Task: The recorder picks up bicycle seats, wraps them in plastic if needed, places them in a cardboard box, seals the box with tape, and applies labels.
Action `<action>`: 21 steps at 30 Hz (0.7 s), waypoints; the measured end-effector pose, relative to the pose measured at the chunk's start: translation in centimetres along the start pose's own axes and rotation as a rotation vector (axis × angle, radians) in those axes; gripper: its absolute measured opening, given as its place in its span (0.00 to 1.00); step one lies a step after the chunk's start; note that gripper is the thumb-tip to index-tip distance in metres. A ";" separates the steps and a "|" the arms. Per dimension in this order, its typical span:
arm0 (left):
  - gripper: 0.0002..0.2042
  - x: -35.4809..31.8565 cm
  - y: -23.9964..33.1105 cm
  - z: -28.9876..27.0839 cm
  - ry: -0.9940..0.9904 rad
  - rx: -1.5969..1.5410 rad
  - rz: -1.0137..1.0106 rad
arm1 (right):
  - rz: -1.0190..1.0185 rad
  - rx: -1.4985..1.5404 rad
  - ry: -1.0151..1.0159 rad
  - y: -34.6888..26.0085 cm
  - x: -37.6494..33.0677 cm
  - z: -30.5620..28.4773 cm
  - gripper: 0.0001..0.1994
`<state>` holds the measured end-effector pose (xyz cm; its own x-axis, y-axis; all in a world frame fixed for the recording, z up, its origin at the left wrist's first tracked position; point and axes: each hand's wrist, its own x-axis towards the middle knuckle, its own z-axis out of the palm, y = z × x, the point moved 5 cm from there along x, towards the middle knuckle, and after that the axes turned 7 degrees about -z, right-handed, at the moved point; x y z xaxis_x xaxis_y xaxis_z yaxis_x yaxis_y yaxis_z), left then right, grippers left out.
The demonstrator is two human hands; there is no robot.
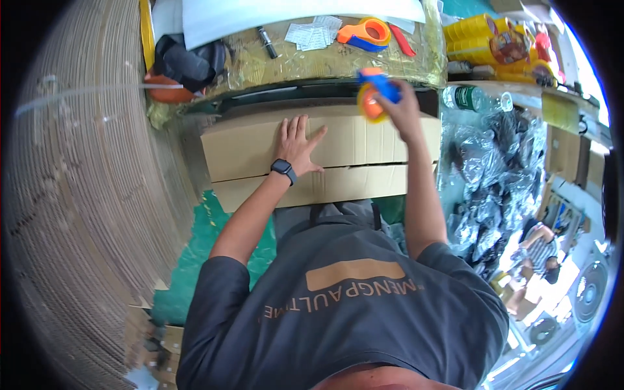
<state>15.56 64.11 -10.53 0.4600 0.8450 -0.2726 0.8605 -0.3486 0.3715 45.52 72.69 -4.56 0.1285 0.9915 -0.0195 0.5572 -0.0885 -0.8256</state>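
A wide brown cardboard box (244, 153) lies in front of me, with a seam between its flaps running left to right. My left hand (299, 148) presses on the flaps left of the middle, fingers spread and holding nothing. A dark watch (283, 168) is on that wrist. My right hand (406, 114) grips a blue and orange tape dispenser (377, 94) over the box's far right part. The dispenser is slightly blurred and hides a bit of the box's far edge; whether it touches the cardboard I cannot tell.
Flattened cardboard (84, 182) is stacked high at the left. The bench (292, 71) beyond holds another tape dispenser (367, 34), a black marker (266, 42), labels (312, 34) and a red-handled tool (402, 40). Yellow tape rolls (471, 39), a bottle (471, 99), plastic bags (494, 162) and a person (539, 250) are at right.
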 end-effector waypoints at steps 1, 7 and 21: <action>0.61 -1.5 -0.3 0.3 0.006 -0.024 -0.027 | 0.083 -0.008 -0.163 -2.1 -0.1 3.5 0.32; 0.59 -6.4 2.1 1.7 0.052 -0.123 0.044 | 0.679 -0.273 -0.831 2.0 5.7 15.2 0.22; 0.67 3.9 -2.9 0.9 0.040 0.038 -0.067 | 0.690 0.967 -0.033 -2.3 -6.9 7.9 0.18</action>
<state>15.04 68.05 -13.47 0.3929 0.8822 -0.2595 0.8971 -0.3056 0.3192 36.92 66.77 -7.00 0.1294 0.7661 -0.6296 -0.4738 -0.5100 -0.7179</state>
